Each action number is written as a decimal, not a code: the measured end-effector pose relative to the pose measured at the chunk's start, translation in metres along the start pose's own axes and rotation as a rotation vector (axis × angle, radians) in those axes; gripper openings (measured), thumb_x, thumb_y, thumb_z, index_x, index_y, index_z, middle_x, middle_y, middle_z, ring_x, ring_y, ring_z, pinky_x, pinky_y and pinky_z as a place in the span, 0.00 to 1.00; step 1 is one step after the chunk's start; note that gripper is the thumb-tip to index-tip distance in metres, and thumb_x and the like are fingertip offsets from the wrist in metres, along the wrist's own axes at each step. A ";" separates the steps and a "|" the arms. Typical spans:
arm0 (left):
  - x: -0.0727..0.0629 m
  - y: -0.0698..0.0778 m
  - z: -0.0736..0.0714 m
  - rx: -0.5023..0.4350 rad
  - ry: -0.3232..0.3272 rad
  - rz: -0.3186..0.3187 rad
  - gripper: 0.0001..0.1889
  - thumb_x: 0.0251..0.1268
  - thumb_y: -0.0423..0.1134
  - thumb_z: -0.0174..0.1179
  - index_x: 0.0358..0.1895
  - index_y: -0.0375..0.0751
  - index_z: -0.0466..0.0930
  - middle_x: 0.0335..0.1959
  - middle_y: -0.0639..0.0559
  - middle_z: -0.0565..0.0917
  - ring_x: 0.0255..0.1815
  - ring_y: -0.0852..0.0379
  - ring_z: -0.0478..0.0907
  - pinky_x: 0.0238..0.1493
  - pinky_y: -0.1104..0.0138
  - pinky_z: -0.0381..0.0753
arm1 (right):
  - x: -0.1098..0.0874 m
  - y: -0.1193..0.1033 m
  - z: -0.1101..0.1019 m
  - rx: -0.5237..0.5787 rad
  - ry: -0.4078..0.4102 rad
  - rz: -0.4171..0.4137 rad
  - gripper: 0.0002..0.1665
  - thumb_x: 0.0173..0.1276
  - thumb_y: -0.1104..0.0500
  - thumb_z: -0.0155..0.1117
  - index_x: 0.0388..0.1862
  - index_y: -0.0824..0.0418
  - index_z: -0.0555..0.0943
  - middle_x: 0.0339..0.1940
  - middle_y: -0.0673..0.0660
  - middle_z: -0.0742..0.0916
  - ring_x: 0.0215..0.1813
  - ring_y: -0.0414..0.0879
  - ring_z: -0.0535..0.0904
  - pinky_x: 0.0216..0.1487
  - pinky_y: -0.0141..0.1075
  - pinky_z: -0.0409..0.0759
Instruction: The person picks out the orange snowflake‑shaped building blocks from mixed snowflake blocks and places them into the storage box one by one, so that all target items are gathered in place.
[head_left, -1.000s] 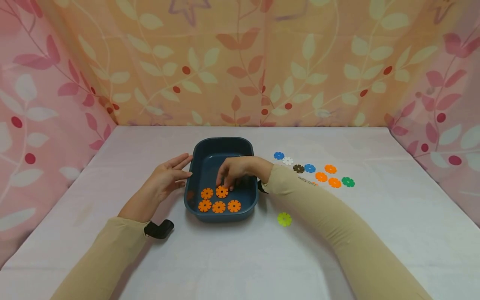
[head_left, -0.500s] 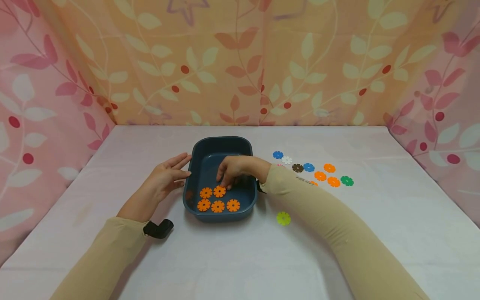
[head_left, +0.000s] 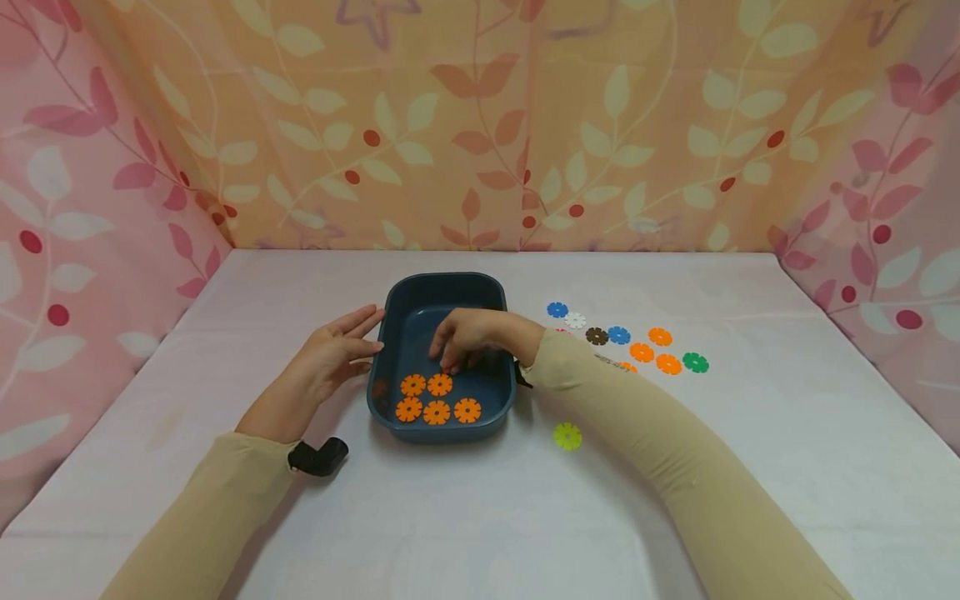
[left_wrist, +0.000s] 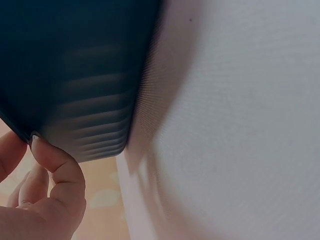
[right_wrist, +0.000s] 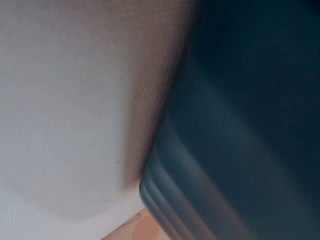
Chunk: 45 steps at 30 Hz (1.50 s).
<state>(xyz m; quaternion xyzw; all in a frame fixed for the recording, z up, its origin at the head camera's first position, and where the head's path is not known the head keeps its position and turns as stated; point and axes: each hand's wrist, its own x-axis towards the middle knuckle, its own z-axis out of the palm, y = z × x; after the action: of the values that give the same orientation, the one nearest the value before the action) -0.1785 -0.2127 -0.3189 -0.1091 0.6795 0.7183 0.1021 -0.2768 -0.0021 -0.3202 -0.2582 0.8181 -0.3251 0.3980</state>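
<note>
A dark blue rectangular tray [head_left: 442, 435] stands on the white cloth in the head view, with several orange notched plastic discs [head_left: 437, 412] lying in its near end. My left hand [head_left: 326, 362] touches the tray's left rim with its fingertips, fingers extended. In the left wrist view the thumb [left_wrist: 57, 162] meets the tray's edge. My right hand [head_left: 472, 333] reaches over the right wall into the tray, fingers bent downward just beyond the upper row of discs. Nothing shows between its fingers. The right wrist view shows only the tray's outer wall [right_wrist: 215, 150] and cloth.
Right of the tray lie loose notched discs: blue [head_left: 557, 310], white [head_left: 575, 321], brown [head_left: 597, 337], green [head_left: 696, 362] and several orange [head_left: 669, 364]. A yellow-green disc [head_left: 567, 437] lies nearer. The right sleeve [head_left: 637, 425] partly covers some discs. Patterned curtains [head_left: 480, 125] enclose the table.
The right fingers have drawn slightly back and away from the upper right orange disc, which now lies flat beside its neighbour. The left hand and tray stay in place.
</note>
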 end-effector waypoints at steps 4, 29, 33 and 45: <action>0.000 0.000 0.000 -0.011 0.000 0.002 0.37 0.67 0.23 0.53 0.78 0.44 0.51 0.76 0.49 0.56 0.30 0.64 0.77 0.36 0.69 0.73 | 0.000 0.000 0.000 0.008 -0.002 0.002 0.12 0.67 0.67 0.63 0.49 0.63 0.82 0.31 0.55 0.87 0.32 0.44 0.81 0.35 0.35 0.77; -0.001 0.000 0.003 -0.027 0.025 -0.015 0.37 0.68 0.24 0.53 0.77 0.46 0.52 0.75 0.51 0.58 0.38 0.61 0.76 0.40 0.67 0.71 | -0.016 0.000 -0.010 0.300 0.048 -0.193 0.19 0.70 0.68 0.59 0.58 0.74 0.75 0.30 0.56 0.85 0.35 0.47 0.81 0.46 0.42 0.80; -0.001 0.001 0.002 -0.025 0.024 -0.012 0.37 0.68 0.24 0.53 0.77 0.45 0.51 0.76 0.51 0.57 0.39 0.61 0.76 0.40 0.68 0.72 | -0.018 0.000 -0.010 0.228 0.039 -0.173 0.20 0.68 0.67 0.63 0.58 0.72 0.75 0.30 0.56 0.85 0.36 0.48 0.80 0.43 0.38 0.80; -0.001 0.000 0.002 -0.023 0.013 -0.013 0.37 0.68 0.24 0.52 0.78 0.45 0.51 0.76 0.50 0.57 0.34 0.65 0.78 0.43 0.67 0.73 | -0.007 -0.002 0.012 -0.301 -0.113 -0.122 0.32 0.57 0.52 0.76 0.54 0.57 0.70 0.39 0.55 0.75 0.39 0.46 0.69 0.36 0.31 0.66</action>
<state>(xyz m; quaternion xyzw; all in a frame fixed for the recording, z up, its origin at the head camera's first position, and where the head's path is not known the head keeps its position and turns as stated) -0.1779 -0.2105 -0.3181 -0.1194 0.6712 0.7246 0.1009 -0.2624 -0.0024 -0.3207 -0.3819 0.8165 -0.2075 0.3800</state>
